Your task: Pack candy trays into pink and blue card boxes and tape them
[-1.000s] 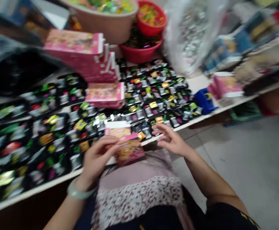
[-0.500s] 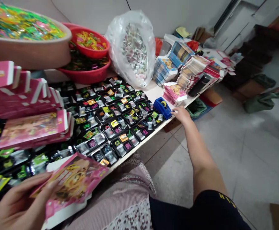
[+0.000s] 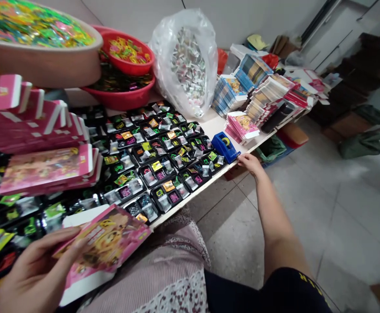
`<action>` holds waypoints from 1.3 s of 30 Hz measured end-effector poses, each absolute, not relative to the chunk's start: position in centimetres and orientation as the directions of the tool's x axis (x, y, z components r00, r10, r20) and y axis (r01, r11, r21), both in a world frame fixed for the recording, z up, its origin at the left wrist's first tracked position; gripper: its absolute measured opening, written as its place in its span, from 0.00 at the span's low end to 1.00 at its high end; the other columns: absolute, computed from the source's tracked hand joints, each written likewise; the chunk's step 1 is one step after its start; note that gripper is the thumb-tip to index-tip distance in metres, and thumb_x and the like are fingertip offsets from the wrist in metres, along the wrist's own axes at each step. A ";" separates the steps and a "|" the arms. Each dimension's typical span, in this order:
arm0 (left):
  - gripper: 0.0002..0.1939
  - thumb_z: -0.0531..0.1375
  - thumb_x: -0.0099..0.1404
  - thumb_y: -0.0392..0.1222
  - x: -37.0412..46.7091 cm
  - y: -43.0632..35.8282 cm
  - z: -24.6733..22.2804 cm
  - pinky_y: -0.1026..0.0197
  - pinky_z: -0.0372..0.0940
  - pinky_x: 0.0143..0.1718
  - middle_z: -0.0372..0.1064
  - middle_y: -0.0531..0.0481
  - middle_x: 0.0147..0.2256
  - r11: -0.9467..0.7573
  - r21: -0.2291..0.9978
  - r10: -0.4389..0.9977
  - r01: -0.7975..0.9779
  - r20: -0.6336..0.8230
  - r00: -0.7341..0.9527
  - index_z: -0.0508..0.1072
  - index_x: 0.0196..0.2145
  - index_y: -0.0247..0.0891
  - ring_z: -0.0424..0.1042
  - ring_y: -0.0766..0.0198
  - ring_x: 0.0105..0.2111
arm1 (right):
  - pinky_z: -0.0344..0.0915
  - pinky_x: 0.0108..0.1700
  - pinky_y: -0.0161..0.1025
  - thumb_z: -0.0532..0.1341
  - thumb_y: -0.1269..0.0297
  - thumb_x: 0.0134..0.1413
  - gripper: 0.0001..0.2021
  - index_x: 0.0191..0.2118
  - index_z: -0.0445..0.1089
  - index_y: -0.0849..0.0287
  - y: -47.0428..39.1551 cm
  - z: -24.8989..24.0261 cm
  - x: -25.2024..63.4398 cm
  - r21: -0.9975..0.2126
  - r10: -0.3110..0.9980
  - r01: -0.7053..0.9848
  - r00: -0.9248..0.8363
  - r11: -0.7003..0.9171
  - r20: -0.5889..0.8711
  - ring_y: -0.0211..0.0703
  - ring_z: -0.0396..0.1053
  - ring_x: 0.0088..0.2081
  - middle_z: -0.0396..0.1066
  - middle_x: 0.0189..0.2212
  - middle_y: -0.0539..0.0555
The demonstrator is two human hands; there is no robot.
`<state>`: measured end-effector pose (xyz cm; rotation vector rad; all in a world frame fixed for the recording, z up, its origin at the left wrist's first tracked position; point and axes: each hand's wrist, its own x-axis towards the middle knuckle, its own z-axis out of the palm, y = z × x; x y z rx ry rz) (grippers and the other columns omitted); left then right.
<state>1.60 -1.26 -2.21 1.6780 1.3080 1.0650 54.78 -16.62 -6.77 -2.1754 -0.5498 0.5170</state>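
My left hand (image 3: 43, 265) grips a pink printed box (image 3: 108, 239) with white flaps sticking out, low at the left above the trays. At the table's front edge, my right hand (image 3: 251, 164) has its fingers pinched together at the cutting end of a blue tape dispenser (image 3: 224, 147). Any bit of tape between those fingers is too small to make out. Black trays (image 3: 160, 171) with small colourful packets cover the table between my hands. Stacked pink boxes (image 3: 46, 167) stand at the left.
A big beige tub (image 3: 43, 65), red basins (image 3: 121, 98) and a clear bag of packets (image 3: 188, 65) line the back. Flat boxes in blue (image 3: 229, 93) and pink (image 3: 242, 125) are piled beyond the dispenser. A green-lined bin (image 3: 271, 147) sits below the table edge.
The view has shifted slightly. My right hand has moved a little away from the dispenser's body, staying at its cutting end. My left hand still holds the pink box.
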 end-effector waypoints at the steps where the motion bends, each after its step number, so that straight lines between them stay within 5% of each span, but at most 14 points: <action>1: 0.07 0.68 0.51 0.49 2.0 -1.7 -1.6 0.54 0.75 0.26 0.76 0.70 0.33 -0.173 0.916 0.982 0.361 0.131 0.136 0.78 0.31 0.60 0.73 0.60 0.31 | 0.72 0.40 0.38 0.62 0.58 0.51 0.10 0.28 0.67 0.59 -16.6 -6.7 54.8 -0.783 0.528 0.211 0.832 -0.585 -0.170 0.39 0.72 0.33 0.72 0.30 0.52; 6: 0.08 0.67 0.55 0.49 2.7 -2.5 0.2 0.53 0.76 0.33 0.76 0.70 0.38 -0.060 0.915 0.983 0.399 -0.016 0.184 0.77 0.35 0.58 0.74 0.58 0.36 | 0.69 0.42 0.39 0.66 0.61 0.44 0.12 0.19 0.66 0.59 -17.0 -4.5 53.0 -0.731 0.473 0.248 0.874 -0.636 -0.115 0.46 0.72 0.37 0.73 0.30 0.59; 9: 0.10 0.69 0.52 0.47 2.9 -2.3 0.4 0.59 0.75 0.32 0.76 0.58 0.34 -0.197 0.926 0.967 0.322 0.130 0.219 0.76 0.33 0.46 0.74 0.61 0.34 | 0.70 0.36 0.40 0.65 0.56 0.48 0.11 0.26 0.73 0.59 -16.4 -3.0 47.4 -0.785 0.590 0.272 0.795 -0.556 -0.143 0.43 0.71 0.31 0.74 0.26 0.55; 11: 0.11 0.68 0.54 0.46 3.5 -2.1 0.4 0.61 0.73 0.34 0.74 0.53 0.32 -0.347 0.906 0.911 0.242 0.264 0.317 0.74 0.32 0.40 0.73 0.63 0.33 | 0.70 0.31 0.40 0.66 0.52 0.48 0.13 0.33 0.76 0.58 -15.0 -1.8 41.5 -0.905 0.770 0.241 0.624 -0.350 -0.131 0.41 0.70 0.26 0.76 0.27 0.53; 14: 0.08 0.62 0.62 0.40 4.3 -1.7 0.6 0.62 0.70 0.37 0.71 0.49 0.36 -0.575 0.786 0.776 0.228 0.435 0.457 0.71 0.40 0.39 0.71 0.64 0.35 | 0.72 0.29 0.39 0.69 0.55 0.46 0.10 0.31 0.78 0.56 -12.0 0.3 31.8 -0.995 0.953 0.061 0.297 -0.075 -0.054 0.39 0.70 0.24 0.76 0.24 0.51; 18: 0.27 0.56 0.65 0.33 4.0 -1.4 1.1 0.60 0.68 0.41 0.67 0.45 0.43 -0.803 0.525 0.574 0.282 0.554 0.603 0.59 0.61 0.44 0.68 0.62 0.41 | 0.73 0.28 0.38 0.67 0.57 0.50 0.13 0.42 0.78 0.52 -7.9 1.9 22.9 -0.986 0.998 -0.162 0.038 -0.052 -0.059 0.36 0.70 0.24 0.77 0.28 0.49; 23: 0.27 0.52 0.68 0.35 2.1 -1.4 1.2 0.61 0.67 0.36 0.62 0.47 0.40 -0.829 0.410 0.553 0.380 0.502 0.665 0.57 0.63 0.47 0.66 0.63 0.36 | 0.71 0.27 0.35 0.64 0.58 0.53 0.25 0.58 0.66 0.52 -4.9 0.6 19.9 -0.998 0.999 -0.053 -0.019 -0.044 -0.043 0.34 0.67 0.24 0.74 0.27 0.46; 28: 0.15 0.53 0.68 0.36 1.1 -1.4 0.7 0.58 0.68 0.39 0.66 0.45 0.39 -0.750 0.576 0.651 0.325 0.560 0.512 0.70 0.51 0.39 0.67 0.62 0.39 | 0.69 0.30 0.38 0.63 0.57 0.55 0.29 0.62 0.61 0.53 -4.1 0.2 19.4 -0.958 0.999 0.284 -0.011 0.043 0.042 0.37 0.66 0.23 0.71 0.24 0.46; 31: 0.07 0.56 0.67 0.39 0.4 -0.8 0.4 0.58 0.67 0.41 0.68 0.47 0.37 -0.593 0.761 0.802 0.262 0.533 0.268 0.72 0.42 0.37 0.69 0.63 0.38 | 0.69 0.39 0.45 0.67 0.54 0.50 0.26 0.56 0.68 0.53 -3.6 -0.5 19.5 -0.841 0.985 0.528 0.045 0.117 0.166 0.45 0.71 0.32 0.73 0.29 0.51; 34: 0.07 0.60 0.65 0.44 -1.0 0.6 -0.4 0.60 0.67 0.40 0.69 0.49 0.36 -0.385 0.914 0.922 0.125 0.387 0.010 0.70 0.37 0.38 0.70 0.64 0.37 | 0.69 0.46 0.47 0.63 0.52 0.54 0.17 0.46 0.73 0.53 -3.0 -1.5 19.6 -0.882 0.979 0.428 -0.038 0.199 0.202 0.50 0.71 0.46 0.74 0.43 0.56; 36: 0.11 0.61 0.63 0.47 -2.2 1.4 -1.3 0.61 0.68 0.42 0.70 0.49 0.38 -0.296 0.955 0.953 0.026 0.297 -0.066 0.69 0.40 0.39 0.71 0.64 0.38 | 0.70 0.44 0.46 0.60 0.53 0.58 0.15 0.46 0.72 0.54 -2.4 -1.8 19.4 -0.938 0.982 0.289 -0.078 0.190 0.174 0.47 0.73 0.44 0.75 0.43 0.56; 39: 0.18 0.60 0.64 0.48 -4.1 1.4 -2.9 0.57 0.66 0.51 0.68 0.46 0.47 -0.278 0.960 0.954 0.010 0.277 -0.116 0.65 0.50 0.41 0.70 0.62 0.48 | 0.69 0.49 0.49 0.59 0.58 0.59 0.14 0.49 0.70 0.54 -0.1 -1.5 18.7 -0.871 0.939 0.392 0.045 0.297 0.341 0.48 0.74 0.46 0.76 0.46 0.56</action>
